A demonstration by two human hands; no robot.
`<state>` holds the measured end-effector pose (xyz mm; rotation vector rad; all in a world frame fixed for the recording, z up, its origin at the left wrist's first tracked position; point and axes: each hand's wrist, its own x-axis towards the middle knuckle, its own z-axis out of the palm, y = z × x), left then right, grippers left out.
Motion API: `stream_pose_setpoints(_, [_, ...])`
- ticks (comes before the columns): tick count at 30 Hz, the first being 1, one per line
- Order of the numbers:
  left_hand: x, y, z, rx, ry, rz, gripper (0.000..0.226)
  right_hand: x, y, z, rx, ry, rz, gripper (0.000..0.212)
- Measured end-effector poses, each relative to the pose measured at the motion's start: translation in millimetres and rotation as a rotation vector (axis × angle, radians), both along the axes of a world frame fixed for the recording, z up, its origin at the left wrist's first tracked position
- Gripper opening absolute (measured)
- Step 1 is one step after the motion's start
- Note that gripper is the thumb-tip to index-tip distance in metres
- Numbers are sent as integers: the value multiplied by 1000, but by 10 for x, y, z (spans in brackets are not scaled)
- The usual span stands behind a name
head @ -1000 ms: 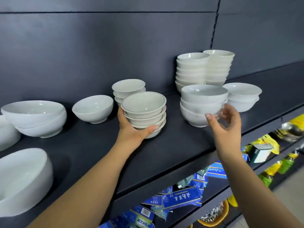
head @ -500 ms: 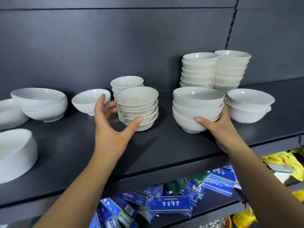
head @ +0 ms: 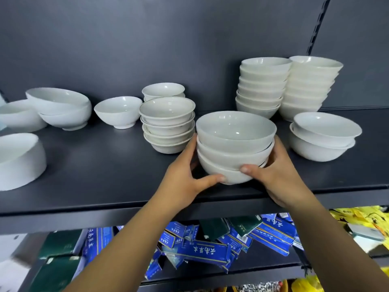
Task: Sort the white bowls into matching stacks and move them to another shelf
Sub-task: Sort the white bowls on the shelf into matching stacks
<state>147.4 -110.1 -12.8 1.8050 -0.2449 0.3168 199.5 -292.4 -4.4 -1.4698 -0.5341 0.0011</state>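
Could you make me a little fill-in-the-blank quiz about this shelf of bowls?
The left hand and right hand grip a stack of ____ bowls. The single bowl stands to that stack's ____. The boxes with white lettering lying below are ____. Missing words: three; left; blue.

Single head view — close, square-on to the shelf [head: 101, 165]

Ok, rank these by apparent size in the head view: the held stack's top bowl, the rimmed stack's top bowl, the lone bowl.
1. Top bowl of the held stack, largest, though nearest the camera.
2. Top bowl of the rimmed stack and the lone bowl: close, not ranked; the lone one sits farther back.
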Motion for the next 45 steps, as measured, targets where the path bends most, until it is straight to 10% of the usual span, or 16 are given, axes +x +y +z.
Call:
stream_pose_setpoints(28, [-876,1998,-15,-74,-125,409,88,-173,2385,170,-201,30,522,89])
stream_pose_setpoints(38, [-994,1553,-50,275,-442,863,73,-329,1827,113,20,-6,81,46])
stream_pose_setpoints(45, [-715,971,151,546,-531,407,49,21,1035,191,8,-61,-297,21])
